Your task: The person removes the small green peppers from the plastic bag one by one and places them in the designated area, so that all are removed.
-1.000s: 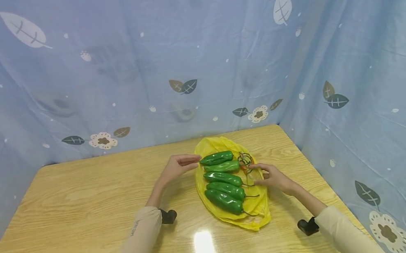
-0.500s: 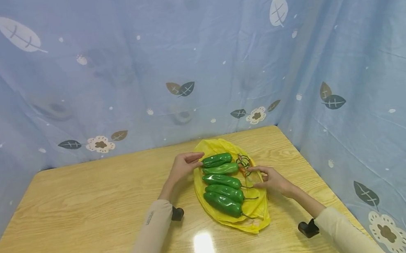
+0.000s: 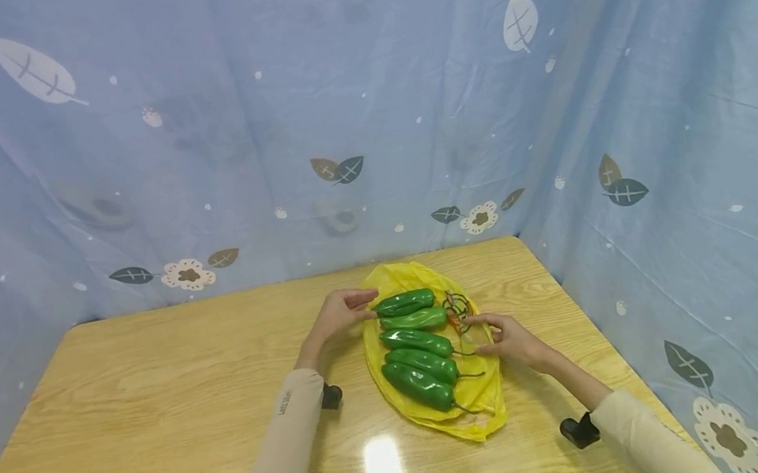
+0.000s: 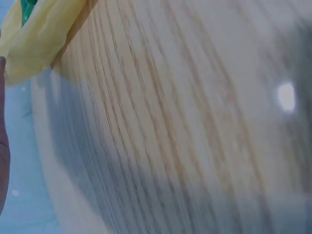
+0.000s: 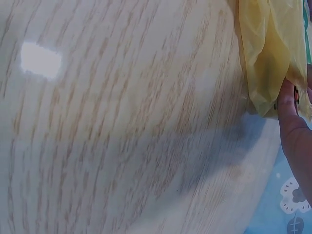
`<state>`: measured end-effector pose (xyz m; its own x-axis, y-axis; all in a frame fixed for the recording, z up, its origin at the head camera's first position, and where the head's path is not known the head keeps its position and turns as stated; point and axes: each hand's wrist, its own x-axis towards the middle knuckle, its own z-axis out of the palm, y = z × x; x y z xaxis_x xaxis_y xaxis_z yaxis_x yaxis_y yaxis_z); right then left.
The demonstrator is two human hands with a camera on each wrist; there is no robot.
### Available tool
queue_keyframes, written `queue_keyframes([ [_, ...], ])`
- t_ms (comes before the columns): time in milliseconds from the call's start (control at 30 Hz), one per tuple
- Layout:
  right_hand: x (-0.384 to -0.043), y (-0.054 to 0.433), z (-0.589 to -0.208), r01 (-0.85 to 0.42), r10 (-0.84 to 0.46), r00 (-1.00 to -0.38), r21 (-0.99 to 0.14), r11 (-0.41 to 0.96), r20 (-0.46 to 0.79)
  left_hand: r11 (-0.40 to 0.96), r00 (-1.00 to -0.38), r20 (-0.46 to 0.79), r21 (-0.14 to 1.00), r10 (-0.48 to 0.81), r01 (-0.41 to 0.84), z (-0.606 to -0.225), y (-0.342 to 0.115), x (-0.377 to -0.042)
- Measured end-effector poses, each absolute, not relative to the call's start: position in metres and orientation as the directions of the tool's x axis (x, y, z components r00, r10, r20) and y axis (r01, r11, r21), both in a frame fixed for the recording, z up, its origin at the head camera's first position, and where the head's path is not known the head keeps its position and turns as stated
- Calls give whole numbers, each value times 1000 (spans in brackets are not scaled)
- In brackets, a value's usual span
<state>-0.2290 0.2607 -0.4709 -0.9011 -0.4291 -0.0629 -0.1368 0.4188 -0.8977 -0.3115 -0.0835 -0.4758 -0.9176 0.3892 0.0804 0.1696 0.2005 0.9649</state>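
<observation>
Five glossy green peppers are laid on a crumpled yellow plastic bag, long axes roughly nine-to-three o'clock. The farthest pepper is placed at three o'clock from the nearer left hand; the right hand is set at the bag's three-o'clock edge. Fingers of both are seen extended, not gripping.

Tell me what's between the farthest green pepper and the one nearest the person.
Three more green peppers lie between the farthest pepper and the nearest pepper, on yellow plastic; the head view shows it.
</observation>
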Motion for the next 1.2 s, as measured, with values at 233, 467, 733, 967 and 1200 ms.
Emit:
queue_keyframes([
  [233, -227, 261, -470, -143, -448, -892, -901, 409, -62, 334, -897, 45, 919, 441, 211, -479, -80, -315],
  [467, -226, 261, -470, -134, -448, -891, -902, 411, -72, 370, -870, 80, 883, 486, 288, -474, -74, -314],
  [733, -224, 261, -473, -133, -438, -896, -897, 421, -72, 417, -905, 73, 870, 419, 263, -482, -66, -322],
  [967, -226, 259, -477, -131, -420, -904, -886, 444, -77, 446, -914, 59, 859, 401, 251, -482, -63, -328],
  [1200, -223, 261, -479, -121, -411, -909, -898, 423, -71, 423, -901, 44, 872, 432, 246, -485, -56, -336],
])
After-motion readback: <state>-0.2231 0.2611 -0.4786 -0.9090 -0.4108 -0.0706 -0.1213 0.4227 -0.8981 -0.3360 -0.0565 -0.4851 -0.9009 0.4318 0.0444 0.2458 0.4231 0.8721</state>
